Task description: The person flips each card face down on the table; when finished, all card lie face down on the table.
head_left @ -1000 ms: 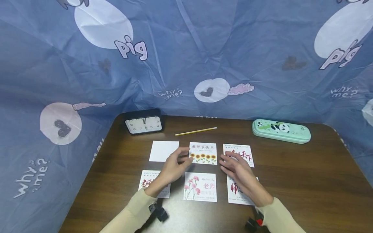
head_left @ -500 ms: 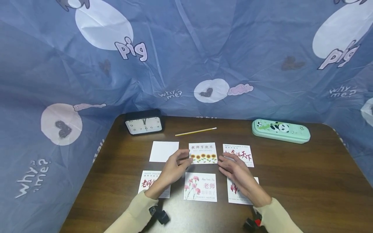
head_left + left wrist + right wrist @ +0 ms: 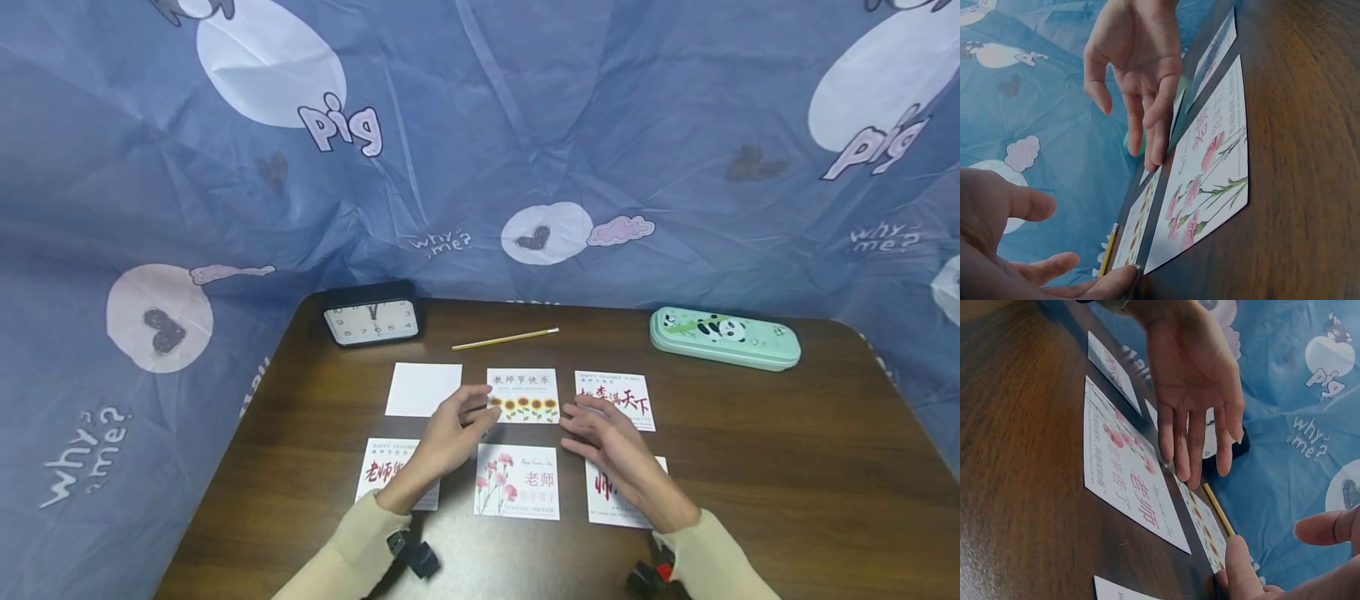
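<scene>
A sunflower card lies flat on the table between both hands. At its left edge is my left hand, palm turned inward, fingers loosely bent and thumb apart. My right hand faces it from the other side, fingers extended by the card's right edge. Neither hand grips anything; in the left wrist view a left fingertip comes right down at the sunflower card's corner. Nearer the body lies a pink carnation card. The right hand partly covers a red-lettered card and a lower card.
A blank white card and another red-lettered card lie to the left, the latter partly under the left forearm. Behind the rows are a black clock, a yellow pencil and a green panda pencil case. A blue patterned cloth hangs behind.
The sunflower card has shifted very slightly and sits straight between the hands. My right hand has moved a little left, uncovering more red lettering on the card beside it.
</scene>
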